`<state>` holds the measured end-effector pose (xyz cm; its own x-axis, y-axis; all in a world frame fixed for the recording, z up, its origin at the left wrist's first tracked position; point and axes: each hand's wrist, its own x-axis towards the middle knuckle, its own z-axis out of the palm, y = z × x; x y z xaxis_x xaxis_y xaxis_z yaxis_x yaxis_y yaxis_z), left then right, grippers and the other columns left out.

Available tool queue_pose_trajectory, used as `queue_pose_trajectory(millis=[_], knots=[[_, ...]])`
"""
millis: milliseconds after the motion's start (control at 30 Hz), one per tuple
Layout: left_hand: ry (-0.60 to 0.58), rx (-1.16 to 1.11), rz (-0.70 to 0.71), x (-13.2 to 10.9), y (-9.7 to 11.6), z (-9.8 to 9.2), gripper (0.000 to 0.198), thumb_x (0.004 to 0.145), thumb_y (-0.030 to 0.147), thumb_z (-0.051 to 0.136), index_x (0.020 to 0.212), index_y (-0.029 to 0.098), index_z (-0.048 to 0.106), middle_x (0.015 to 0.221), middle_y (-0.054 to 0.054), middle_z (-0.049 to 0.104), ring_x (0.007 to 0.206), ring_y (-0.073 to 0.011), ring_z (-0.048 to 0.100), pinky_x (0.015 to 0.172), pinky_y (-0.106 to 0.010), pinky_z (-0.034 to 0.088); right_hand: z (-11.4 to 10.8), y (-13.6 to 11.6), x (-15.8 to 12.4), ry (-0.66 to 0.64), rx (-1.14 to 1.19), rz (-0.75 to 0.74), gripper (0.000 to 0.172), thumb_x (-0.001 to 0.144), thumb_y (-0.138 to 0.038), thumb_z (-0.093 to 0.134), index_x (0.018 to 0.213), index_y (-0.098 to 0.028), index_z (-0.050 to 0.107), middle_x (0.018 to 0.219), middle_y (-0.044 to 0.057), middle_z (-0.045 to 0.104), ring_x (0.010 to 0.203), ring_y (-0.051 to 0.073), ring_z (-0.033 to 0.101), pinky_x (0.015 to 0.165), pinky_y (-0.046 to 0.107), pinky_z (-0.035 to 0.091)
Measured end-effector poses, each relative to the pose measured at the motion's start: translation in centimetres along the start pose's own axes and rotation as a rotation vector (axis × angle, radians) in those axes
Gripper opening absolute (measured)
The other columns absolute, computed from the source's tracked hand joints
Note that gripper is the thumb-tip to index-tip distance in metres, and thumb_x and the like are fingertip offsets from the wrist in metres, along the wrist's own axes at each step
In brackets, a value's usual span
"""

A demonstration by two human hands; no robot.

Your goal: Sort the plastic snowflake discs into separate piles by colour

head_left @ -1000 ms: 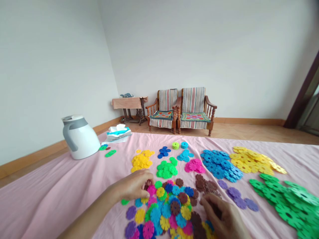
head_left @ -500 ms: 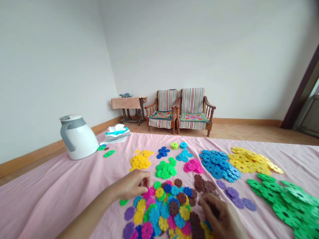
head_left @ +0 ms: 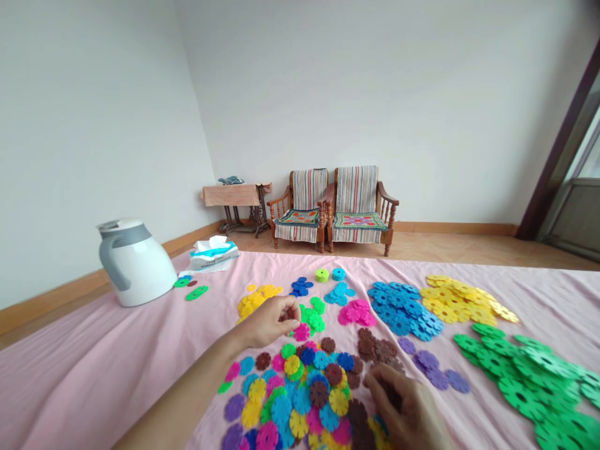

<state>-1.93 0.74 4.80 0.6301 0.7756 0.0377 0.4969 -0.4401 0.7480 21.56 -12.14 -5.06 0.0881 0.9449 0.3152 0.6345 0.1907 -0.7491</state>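
Note:
Pinched in the fingers of my left hand (head_left: 274,320) is a pink snowflake disc (head_left: 301,332), held just in front of the green disc pile (head_left: 312,317). Below it spreads a mixed pile of coloured snowflake discs (head_left: 300,397). My right hand (head_left: 405,403) is at the right edge of that pile, fingers curled and thumb and forefinger close together, beside brown discs (head_left: 359,415). Whatever it may hold is hidden. The pink disc pile (head_left: 357,312) lies beyond, to the right of the green one.
Sorted piles stand around: yellow (head_left: 255,301), dark blue (head_left: 300,286), light blue (head_left: 340,292), larger blue (head_left: 403,309), larger yellow (head_left: 462,297), purple (head_left: 435,369) and large green discs (head_left: 529,369). A white jug (head_left: 140,269) and tissue box (head_left: 213,253) are at left on the pink cloth (head_left: 154,350).
My left hand has moved up and right from the mixed pile's left edge, carrying a pink disc. My right hand has stayed near the brown discs. The view has shifted slightly.

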Motion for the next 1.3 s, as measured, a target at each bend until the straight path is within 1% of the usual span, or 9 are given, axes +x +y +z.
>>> queue_pose_trajectory(millis=[133,200,267,367,667,967,1100,1167,1300], knots=[[0.088,0.091,0.053,4.9,0.5,3.0,0.002,0.074,0.015,0.053,0.074,0.015,0.055,0.067,0.001,0.056,0.062,-0.0124,0.054,0.058,-0.021,0.041,0.1,0.2,0.0,-0.001,-0.006,-0.008,0.043,0.090,-0.052,0.034,0.061,-0.022,0.041,0.052,-0.004,0.045,0.050,0.012,0.043,0.048,0.022,0.030],[0.102,0.117,0.052,7.1,0.5,4.6,0.004,0.071,0.012,0.054,0.073,0.014,0.057,0.066,0.000,0.059,0.064,-0.0139,0.056,0.060,-0.022,0.042,0.1,0.3,0.0,0.010,-0.023,-0.017,0.043,0.090,-0.052,0.034,0.060,-0.022,0.042,0.051,-0.005,0.044,0.049,0.011,0.041,0.047,0.022,0.028],[0.105,0.142,0.054,8.6,0.5,5.8,0.006,0.070,0.011,0.055,0.072,0.014,0.059,0.066,-0.001,0.060,0.065,-0.0150,0.057,0.061,-0.023,0.042,0.2,0.4,0.0,0.019,-0.025,-0.023,0.044,0.090,-0.053,0.033,0.059,-0.021,0.042,0.051,-0.005,0.043,0.048,0.011,0.040,0.047,0.022,0.027],[0.097,0.175,0.066,9.7,0.5,6.9,0.009,0.067,0.008,0.056,0.069,0.015,0.062,0.064,0.000,0.061,0.065,-0.0156,0.057,0.061,-0.024,0.042,0.4,0.5,0.0,0.007,-0.004,-0.018,0.045,0.090,-0.053,0.032,0.058,-0.021,0.041,0.051,-0.005,0.042,0.048,0.010,0.040,0.047,0.022,0.027],[0.123,0.201,0.078,9.3,-0.2,7.0,0.012,0.066,0.008,0.056,0.070,0.015,0.064,0.066,-0.001,0.063,0.067,-0.0163,0.059,0.062,-0.024,0.043,0.3,-0.3,0.0,0.013,0.012,0.000,0.043,0.088,-0.050,0.035,0.056,-0.022,0.038,0.050,-0.006,0.037,0.046,0.010,0.034,0.046,0.023,0.022],[0.188,0.193,0.068,10.0,-0.3,7.2,0.011,0.066,0.008,0.055,0.071,0.015,0.063,0.068,-0.002,0.064,0.067,-0.0162,0.059,0.064,-0.025,0.044,0.4,-0.2,0.0,0.024,-0.006,0.001,0.046,0.088,-0.051,0.034,0.056,-0.021,0.044,0.049,-0.004,0.047,0.046,0.010,0.043,0.045,0.023,0.025],[0.214,0.170,0.077,8.9,-0.1,6.2,0.014,0.070,0.009,0.053,0.077,0.014,0.064,0.072,-0.002,0.065,0.068,-0.0150,0.060,0.064,-0.023,0.045,0.6,0.0,0.0,0.030,-0.008,0.002,0.046,0.088,-0.052,0.034,0.056,-0.021,0.045,0.050,-0.003,0.049,0.047,0.011,0.045,0.045,0.022,0.027],[0.144,0.157,0.084,7.6,0.1,5.1,0.014,0.069,0.009,0.054,0.078,0.014,0.064,0.069,-0.001,0.064,0.065,-0.0141,0.059,0.060,-0.022,0.044,0.6,0.0,0.0,0.028,-0.008,0.000,0.045,0.088,-0.051,0.034,0.056,-0.021,0.044,0.050,-0.003,0.050,0.047,0.011,0.045,0.045,0.022,0.027],[-0.119,0.226,0.087,4.0,0.8,2.7,0.016,0.069,0.011,0.056,0.078,0.015,0.069,0.069,-0.001,0.064,0.060,-0.0129,0.057,0.055,-0.020,0.041,0.5,-0.1,-0.1,-0.003,-0.032,0.003,0.043,0.089,-0.049,0.034,0.057,-0.021,0.041,0.050,-0.004,0.047,0.046,0.011,0.044,0.046,0.023,0.025]])
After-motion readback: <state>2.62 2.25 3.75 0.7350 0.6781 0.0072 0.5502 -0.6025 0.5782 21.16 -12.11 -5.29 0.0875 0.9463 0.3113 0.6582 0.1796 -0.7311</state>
